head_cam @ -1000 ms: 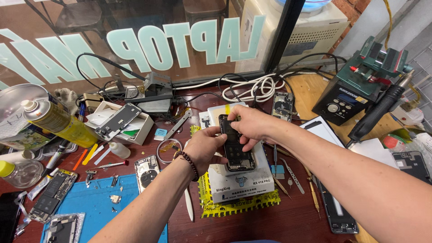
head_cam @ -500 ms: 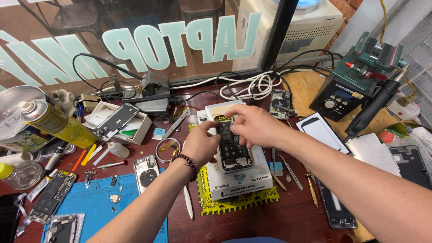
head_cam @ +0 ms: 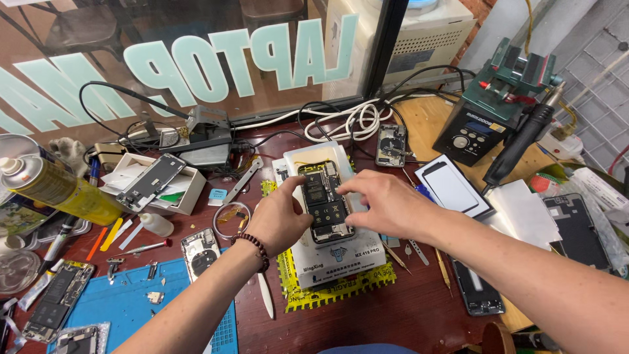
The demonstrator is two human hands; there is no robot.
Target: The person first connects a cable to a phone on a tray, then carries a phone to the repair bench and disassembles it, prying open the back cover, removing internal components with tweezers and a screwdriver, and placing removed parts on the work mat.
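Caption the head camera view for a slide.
Both hands, left hand and right hand, steady an opened black smartphone on a white pad.

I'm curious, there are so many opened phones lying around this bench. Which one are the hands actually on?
The opened phone on the white pad at the middle: the left hand and right hand touch its sides. The others lie apart, untouched.

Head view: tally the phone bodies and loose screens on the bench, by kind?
Opened phone bodies, insides showing: 5, one under both hands, one by the white cables, one near the bracelet, two at the left edge
Dark screen panels: 3
White-framed screen: 1
Total: 9
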